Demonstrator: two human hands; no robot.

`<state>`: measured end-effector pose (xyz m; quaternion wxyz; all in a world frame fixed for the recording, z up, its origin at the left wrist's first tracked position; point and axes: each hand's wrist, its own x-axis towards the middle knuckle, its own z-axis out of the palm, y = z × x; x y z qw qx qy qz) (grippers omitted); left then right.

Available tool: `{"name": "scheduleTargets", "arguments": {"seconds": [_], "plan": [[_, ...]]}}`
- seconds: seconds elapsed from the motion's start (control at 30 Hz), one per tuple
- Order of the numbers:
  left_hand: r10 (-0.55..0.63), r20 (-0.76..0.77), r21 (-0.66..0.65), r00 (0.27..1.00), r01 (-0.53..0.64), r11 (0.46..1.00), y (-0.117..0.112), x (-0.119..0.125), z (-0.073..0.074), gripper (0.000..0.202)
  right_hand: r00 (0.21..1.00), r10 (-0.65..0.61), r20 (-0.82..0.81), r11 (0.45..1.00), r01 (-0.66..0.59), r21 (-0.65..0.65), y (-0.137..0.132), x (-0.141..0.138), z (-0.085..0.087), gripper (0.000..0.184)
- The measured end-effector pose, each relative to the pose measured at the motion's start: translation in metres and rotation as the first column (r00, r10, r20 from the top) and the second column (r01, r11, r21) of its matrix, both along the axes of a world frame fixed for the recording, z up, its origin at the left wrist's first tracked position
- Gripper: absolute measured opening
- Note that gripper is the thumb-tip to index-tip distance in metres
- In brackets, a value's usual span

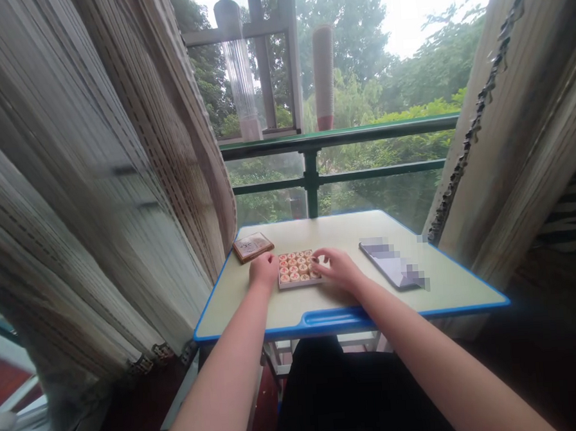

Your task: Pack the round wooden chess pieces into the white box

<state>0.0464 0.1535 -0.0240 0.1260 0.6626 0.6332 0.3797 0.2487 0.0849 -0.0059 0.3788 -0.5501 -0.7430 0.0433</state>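
Round wooden Chinese chess pieces (294, 267) with red characters lie in rows inside a shallow, light-coloured box (299, 284) near the middle of the table. My left hand (263, 269) is curled into a fist close against the box's left side; whatever its fingers may hold is hidden. At the box's right end, my right hand (338, 268) has its thumb and fingertips curved together around a small piece, partly covered by the fingers. That hand also hides part of the right-hand rows.
A brown, framed box lid (253, 247) lies behind my left hand. To the right is a flat grey tablet-like object (391, 265), partly pixelated. The pale table (283, 312) has a blue edge; curtains (169, 151) hang beside it, with a green railing (342, 135) behind.
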Motion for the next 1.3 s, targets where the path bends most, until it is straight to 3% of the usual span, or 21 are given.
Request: {"name": "scheduleTargets", "arguments": {"seconds": [0.17,0.47,0.67,0.9,1.3], "plan": [[-0.022,0.012,0.013,1.000,0.022,1.000,0.005,0.000,-0.002,0.019,0.969,0.195,0.149,0.958,-0.221,0.181,-0.007,-0.020,-0.004,0.010],[0.002,-0.024,0.031,1.000,-0.001,1.000,0.009,0.000,-0.001,0.022,0.930,0.265,0.254,0.933,-0.314,0.176,-0.007,-0.023,-0.005,0.016],[0.031,-0.057,0.019,0.998,-0.030,0.999,0.008,0.001,0.000,0.023,0.941,0.220,0.258,0.947,-0.269,0.175,-0.008,-0.022,-0.004,0.011],[0.034,-0.044,0.013,0.998,-0.034,0.999,0.008,0.002,0.002,0.024,0.973,-0.036,0.227,0.975,-0.016,0.221,-0.010,-0.023,-0.004,0.018],[0.023,-0.066,0.022,0.998,-0.022,1.000,0.008,0.002,-0.001,0.023,0.952,0.068,0.300,0.984,-0.114,0.140,-0.008,-0.026,-0.005,0.018]]}}
